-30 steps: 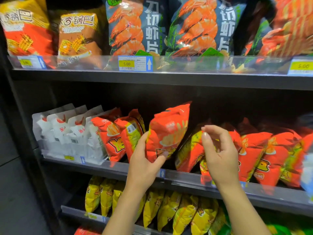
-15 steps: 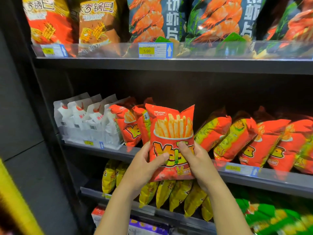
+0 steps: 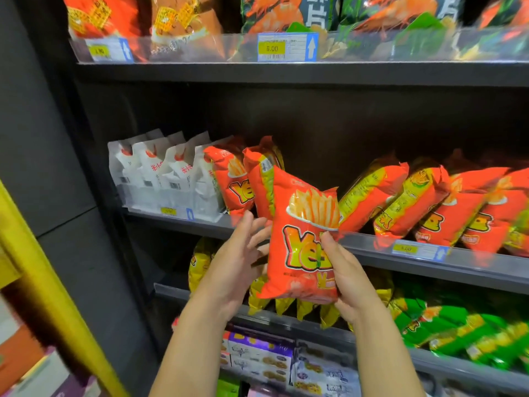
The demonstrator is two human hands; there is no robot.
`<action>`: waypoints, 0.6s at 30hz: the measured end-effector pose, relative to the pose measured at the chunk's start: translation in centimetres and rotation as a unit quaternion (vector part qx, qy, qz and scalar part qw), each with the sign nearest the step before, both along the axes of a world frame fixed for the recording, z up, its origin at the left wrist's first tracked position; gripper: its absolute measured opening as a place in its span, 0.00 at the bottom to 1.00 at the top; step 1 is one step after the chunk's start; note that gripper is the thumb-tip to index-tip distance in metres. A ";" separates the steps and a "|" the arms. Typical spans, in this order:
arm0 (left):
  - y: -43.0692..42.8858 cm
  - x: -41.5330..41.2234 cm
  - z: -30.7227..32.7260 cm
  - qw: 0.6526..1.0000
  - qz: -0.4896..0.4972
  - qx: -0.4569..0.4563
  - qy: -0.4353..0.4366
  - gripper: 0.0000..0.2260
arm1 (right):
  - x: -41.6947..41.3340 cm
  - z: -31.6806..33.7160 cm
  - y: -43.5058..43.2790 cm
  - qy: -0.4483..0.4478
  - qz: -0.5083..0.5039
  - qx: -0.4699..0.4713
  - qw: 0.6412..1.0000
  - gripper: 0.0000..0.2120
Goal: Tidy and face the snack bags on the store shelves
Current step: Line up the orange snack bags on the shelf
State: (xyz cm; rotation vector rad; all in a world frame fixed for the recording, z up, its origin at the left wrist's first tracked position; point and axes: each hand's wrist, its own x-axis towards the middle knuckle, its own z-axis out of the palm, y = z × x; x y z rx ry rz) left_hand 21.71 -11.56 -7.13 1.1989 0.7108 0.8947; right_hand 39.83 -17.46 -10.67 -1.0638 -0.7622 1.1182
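Note:
An orange fries bag [image 3: 307, 224] is held in front of the middle shelf [image 3: 372, 250], its printed face towards me. My right hand [image 3: 350, 279] grips its lower right side, thumb across the front. My left hand [image 3: 240, 259] is at the bag's left edge with fingers spread and fairly straight, touching its side. Two more orange fries bags [image 3: 243, 179] stand on the shelf just behind, and a leaning row of orange bags [image 3: 429, 202] fills the shelf to the right.
White pouches [image 3: 160, 173] stand at the shelf's left end. Shrimp-chip and rice-crust bags [image 3: 274, 12] fill the top shelf. Yellow bags [image 3: 200, 259] and green bags [image 3: 458, 330] sit on the lower shelf, boxes [image 3: 257, 356] below. A yellow post [image 3: 43, 276] stands at left.
The bag went from sideways in my left hand alone to facing me in both hands. Now my left hand's thumb has come off the front and its fingers have spread at the edge.

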 end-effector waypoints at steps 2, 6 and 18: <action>-0.3 0.4 0.1 0.999 0.016 0.007 0.040 0.22 | -1.0 0.5 -0.4 -0.073 -0.009 0.009 0.997 0.24; -2.0 0.1 -0.8 0.995 0.052 0.047 0.073 0.25 | -2.6 1.1 -1.4 -0.150 0.009 0.010 0.989 0.22; -3.9 -1.7 -1.9 0.987 0.033 -0.152 -0.051 0.23 | -2.1 0.9 -4.1 -0.033 0.015 -0.015 0.999 0.38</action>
